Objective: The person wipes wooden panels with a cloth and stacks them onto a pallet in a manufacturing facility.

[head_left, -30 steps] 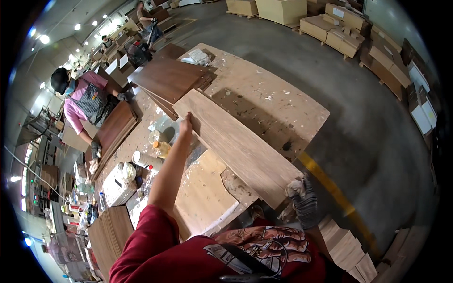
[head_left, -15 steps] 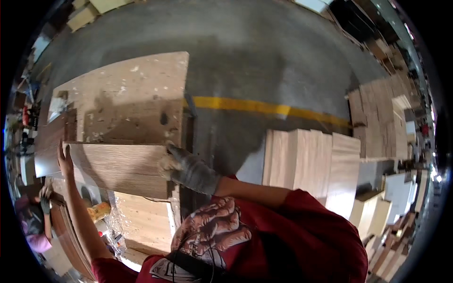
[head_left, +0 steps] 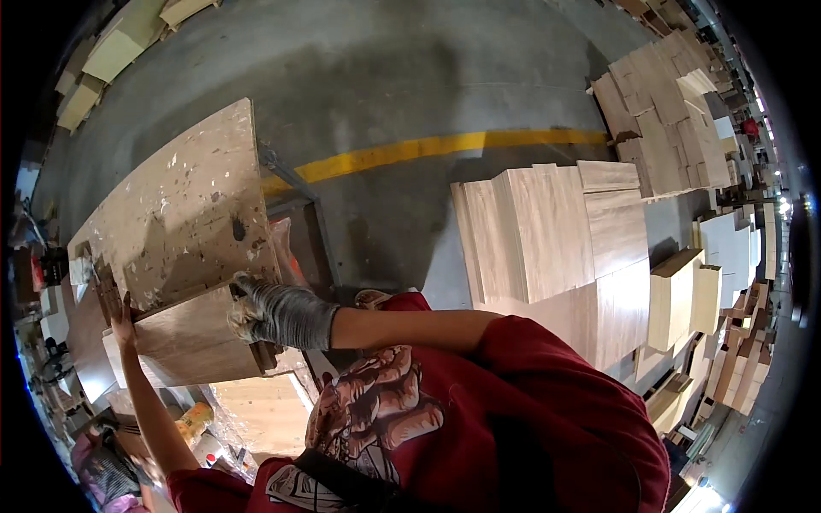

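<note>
A wood-grain board (head_left: 192,342) lies across the near part of a worn, stained workbench top (head_left: 192,205), and both my hands are on it. My bare left hand (head_left: 122,323) grips its left end, fingers pointing away from me. At the right end, my right hand (head_left: 278,316), in a grey work glove with pale fingertips, closes round the edge. The underside of the board is hidden, so I cannot tell how fully it rests on the bench.
Stacked wood-grain panels (head_left: 547,231) stand to my right, with another panel stack (head_left: 667,120) beyond. A yellow line (head_left: 410,152) crosses the concrete floor. A metal frame (head_left: 321,214) flanks the bench's right side. At lower left, a co-worker (head_left: 107,466) is beside an orange-yellow roll (head_left: 195,419).
My view has swung to the right, so the bench and the floor line appear tilted. The board now slopes, its right end farther from me, and both hands have stayed at its ends.
</note>
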A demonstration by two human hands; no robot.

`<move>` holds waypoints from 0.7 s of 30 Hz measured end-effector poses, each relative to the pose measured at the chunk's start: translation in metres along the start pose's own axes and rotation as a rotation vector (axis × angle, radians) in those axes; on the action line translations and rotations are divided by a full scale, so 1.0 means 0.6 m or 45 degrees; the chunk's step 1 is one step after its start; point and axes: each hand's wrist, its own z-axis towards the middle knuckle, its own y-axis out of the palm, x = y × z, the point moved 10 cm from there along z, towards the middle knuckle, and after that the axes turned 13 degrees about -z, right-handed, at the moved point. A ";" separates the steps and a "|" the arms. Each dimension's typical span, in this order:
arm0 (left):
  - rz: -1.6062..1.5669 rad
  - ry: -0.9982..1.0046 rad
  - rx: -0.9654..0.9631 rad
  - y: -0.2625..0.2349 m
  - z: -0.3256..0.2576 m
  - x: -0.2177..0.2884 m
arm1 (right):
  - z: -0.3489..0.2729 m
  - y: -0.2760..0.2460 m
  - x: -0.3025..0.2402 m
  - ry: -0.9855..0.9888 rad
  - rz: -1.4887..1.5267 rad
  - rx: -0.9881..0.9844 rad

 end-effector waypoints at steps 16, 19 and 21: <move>-0.278 0.427 0.705 0.011 -0.697 0.294 | -0.136 -0.125 -0.078 -0.030 0.435 0.559; -0.159 0.188 1.115 -0.035 -0.985 0.213 | -0.160 -0.082 -0.204 -0.702 -1.018 0.695; -0.132 -0.136 1.502 -0.037 -1.202 0.140 | -0.140 -0.032 -0.239 -0.485 0.228 0.533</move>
